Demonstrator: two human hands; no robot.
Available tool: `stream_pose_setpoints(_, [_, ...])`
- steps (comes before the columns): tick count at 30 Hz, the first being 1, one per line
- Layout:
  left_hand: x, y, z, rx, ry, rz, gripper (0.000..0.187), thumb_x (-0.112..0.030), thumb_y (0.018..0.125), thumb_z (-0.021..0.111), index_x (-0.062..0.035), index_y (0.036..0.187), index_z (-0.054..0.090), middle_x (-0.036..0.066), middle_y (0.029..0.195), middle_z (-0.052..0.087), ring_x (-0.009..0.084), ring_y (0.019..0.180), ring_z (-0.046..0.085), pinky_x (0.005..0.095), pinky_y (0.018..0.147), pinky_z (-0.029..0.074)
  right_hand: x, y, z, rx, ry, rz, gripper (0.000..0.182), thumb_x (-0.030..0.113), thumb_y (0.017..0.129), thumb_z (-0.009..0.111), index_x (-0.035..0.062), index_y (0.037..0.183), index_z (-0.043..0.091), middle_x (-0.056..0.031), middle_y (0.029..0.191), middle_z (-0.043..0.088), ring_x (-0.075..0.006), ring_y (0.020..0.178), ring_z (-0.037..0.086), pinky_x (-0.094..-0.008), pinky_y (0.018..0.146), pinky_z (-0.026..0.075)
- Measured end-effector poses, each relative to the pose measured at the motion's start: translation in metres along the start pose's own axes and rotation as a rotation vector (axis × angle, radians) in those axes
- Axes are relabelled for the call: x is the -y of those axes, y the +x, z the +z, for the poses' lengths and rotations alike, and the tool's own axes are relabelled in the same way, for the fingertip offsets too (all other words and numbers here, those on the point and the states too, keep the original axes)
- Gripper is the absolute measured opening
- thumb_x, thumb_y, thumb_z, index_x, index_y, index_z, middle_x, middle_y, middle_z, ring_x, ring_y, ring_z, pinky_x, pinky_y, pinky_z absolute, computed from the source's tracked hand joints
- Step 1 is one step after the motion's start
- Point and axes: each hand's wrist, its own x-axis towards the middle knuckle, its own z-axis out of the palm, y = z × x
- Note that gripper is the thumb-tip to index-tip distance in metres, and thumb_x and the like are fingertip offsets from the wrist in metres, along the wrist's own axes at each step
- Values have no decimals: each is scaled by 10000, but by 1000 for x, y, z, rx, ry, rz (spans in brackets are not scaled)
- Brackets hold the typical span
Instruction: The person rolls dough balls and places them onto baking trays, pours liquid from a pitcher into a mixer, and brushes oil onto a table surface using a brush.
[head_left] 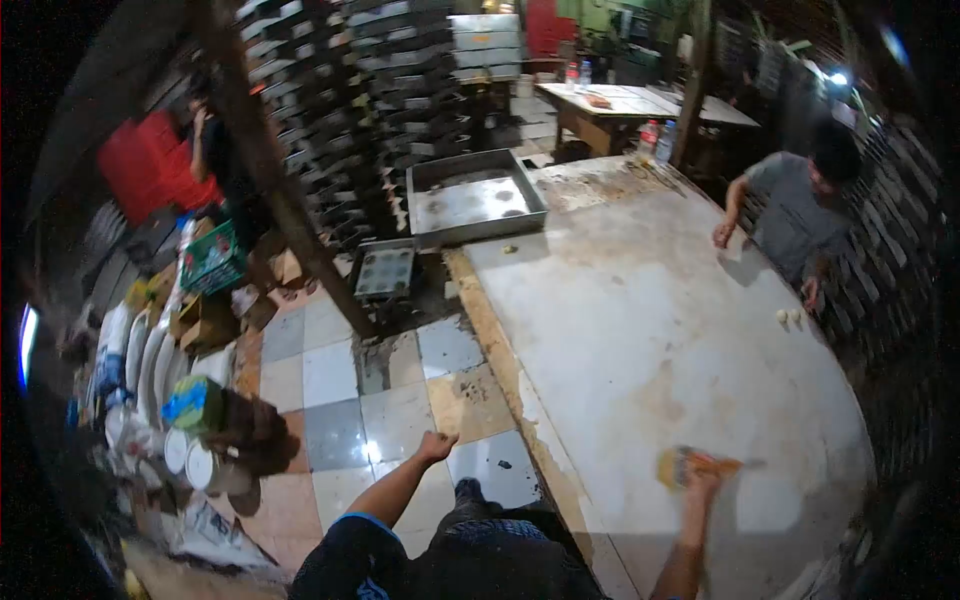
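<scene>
My right hand [703, 482] is closed around a brush [725, 465] with an orange handle, low over the near part of the large pale worktable [620, 350]. Its yellowish bristles point left, at or just above the surface; slight blur hides whether they touch. My left hand [437, 447] hangs over the tiled floor, left of the table edge, fingers curled in and apparently holding nothing. A few small dough-like balls [788, 317] lie at the table's right edge, and a small lump [510, 248] sits near its far left corner.
Across the table on the right stands a person in a grey shirt [800, 215], hands at the edge. A deep metal tray [475, 238] rests at the far left corner. Stacked trays, a wooden post [290, 200], white buckets [203, 465] and a green crate [212, 258] stand left.
</scene>
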Motion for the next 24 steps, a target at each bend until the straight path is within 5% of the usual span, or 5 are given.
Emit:
stream_pose_setpoints(6, [105, -168, 27, -76, -58, -261, 487, -471, 826, 462, -29, 767, 658, 199, 818, 638, 360, 808, 603, 407, 754, 478, 17, 61, -115, -520, -350, 17, 291, 135, 806, 601, 23, 1073, 570, -61, 1005, 585, -192, 905, 561, -354, 760, 478])
stream_pose_setpoints(13, [111, -315, 44, -484, -429, -356, 303, -354, 779, 574, -59, 808, 640, 150, 813, 626, 300, 794, 600, 379, 757, 470, 41, 41, 16, -359, -174, 22, 318, 169, 826, 563, 0, 1095, 556, -88, 1044, 583, -224, 915, 565, -379, 776, 478])
stream_pose_setpoints(18, [123, -404, 37, -617, -544, -311, 359, -330, 749, 638, -63, 984, 585, 132, 802, 602, 267, 726, 588, 374, 680, 467, 15, -18, 297, 414, 128, -144, 292, 96, 838, 558, -19, 1106, 547, -101, 1076, 569, -212, 942, 556, -355, 810, 474])
stream_pose_setpoints(22, [106, -492, -14, -893, -657, -309, 344, -376, 829, 596, -72, 990, 579, 87, 779, 598, 196, 700, 573, 340, 647, 457, 123, -339, 465, 1339, -25, -1355, 235, 30, 818, 585, 13, 1052, 596, -140, 975, 598, -210, 960, 556, -313, 807, 459])
stream_pose_setpoints(24, [103, -533, -34, -836, -1094, -340, 388, -418, 886, 504, -43, 922, 595, 55, 710, 580, 125, 648, 543, 276, 610, 452, 129, -485, 476, 1795, 65, -1305, 249, 41, 809, 580, 27, 1056, 608, -154, 1042, 573, -288, 1014, 542, -383, 826, 457])
